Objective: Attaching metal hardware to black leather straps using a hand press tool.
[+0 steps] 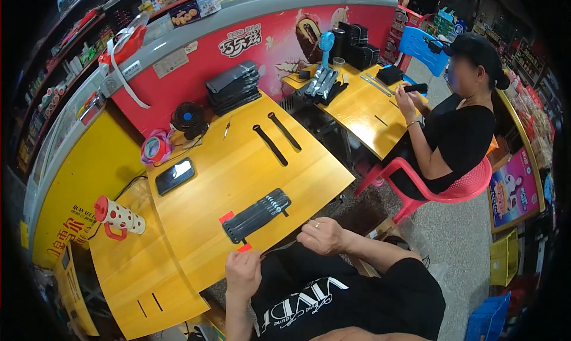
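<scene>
At the table's front edge, my left hand [242, 274] and my right hand [321, 236] are both closed, a short way apart. A thin dark strap [277, 247], seen nearly edge-on, runs between them, with an end in each hand; its details are too small to make out. Just beyond my hands lies a bundle of black straps [256, 216], side by side, over a narrow black strip with red patches [226, 216] next to it. Farther back, two single black straps [270, 145] lie apart on the yellow table [220, 162].
A phone [175, 176], a small black fan [189, 119], tape rolls [156, 148] and a pile of black bundles [233, 86] stand farther back. A dotted tumbler [119, 217] is at left. At right, a person [470, 109] on a pink chair [440, 189] works at another table.
</scene>
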{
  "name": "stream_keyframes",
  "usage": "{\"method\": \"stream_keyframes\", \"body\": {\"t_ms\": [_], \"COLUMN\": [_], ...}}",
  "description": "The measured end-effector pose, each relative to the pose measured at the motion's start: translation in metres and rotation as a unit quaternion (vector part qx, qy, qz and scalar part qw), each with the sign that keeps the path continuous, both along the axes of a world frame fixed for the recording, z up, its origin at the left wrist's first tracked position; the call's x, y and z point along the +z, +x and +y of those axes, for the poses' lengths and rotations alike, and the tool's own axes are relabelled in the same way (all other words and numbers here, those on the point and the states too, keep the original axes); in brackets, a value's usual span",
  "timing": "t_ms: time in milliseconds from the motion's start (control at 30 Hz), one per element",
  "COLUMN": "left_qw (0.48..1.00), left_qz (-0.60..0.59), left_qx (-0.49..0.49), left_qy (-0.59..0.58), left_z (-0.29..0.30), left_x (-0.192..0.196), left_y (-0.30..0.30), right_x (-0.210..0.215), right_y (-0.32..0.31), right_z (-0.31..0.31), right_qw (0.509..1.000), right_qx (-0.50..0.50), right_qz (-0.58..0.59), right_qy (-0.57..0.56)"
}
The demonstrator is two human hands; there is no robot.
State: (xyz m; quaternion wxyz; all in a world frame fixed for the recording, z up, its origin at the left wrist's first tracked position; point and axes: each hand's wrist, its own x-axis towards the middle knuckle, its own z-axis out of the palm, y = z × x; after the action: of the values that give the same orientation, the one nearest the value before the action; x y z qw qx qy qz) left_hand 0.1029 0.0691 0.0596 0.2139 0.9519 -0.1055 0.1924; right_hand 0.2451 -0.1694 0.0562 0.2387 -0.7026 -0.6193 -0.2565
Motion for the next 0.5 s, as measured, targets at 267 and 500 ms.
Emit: {"method": "stream_keyframes", "body": {"t_ms": [267,500], "left_qw": [0.949,0.764], "left_qz": [0.065,0.044], "left_qx": [0.043,0.159], "left_qy": [-0.304,-0.624], "left_z": [0.003,-0.003], "left_x": [-0.019,-0.050], "left_y": [-0.003,-0.007], "right_x": [-0.042,-0.047], "right_y": [0.004,0.012], "right_z": [-0.022,-0.012], "right_qw": [0.688,0.639], "right_qx": [0.000,-0.061], "right_qz": [0.720,0.752], "right_qy": [0.094,0.151]}}
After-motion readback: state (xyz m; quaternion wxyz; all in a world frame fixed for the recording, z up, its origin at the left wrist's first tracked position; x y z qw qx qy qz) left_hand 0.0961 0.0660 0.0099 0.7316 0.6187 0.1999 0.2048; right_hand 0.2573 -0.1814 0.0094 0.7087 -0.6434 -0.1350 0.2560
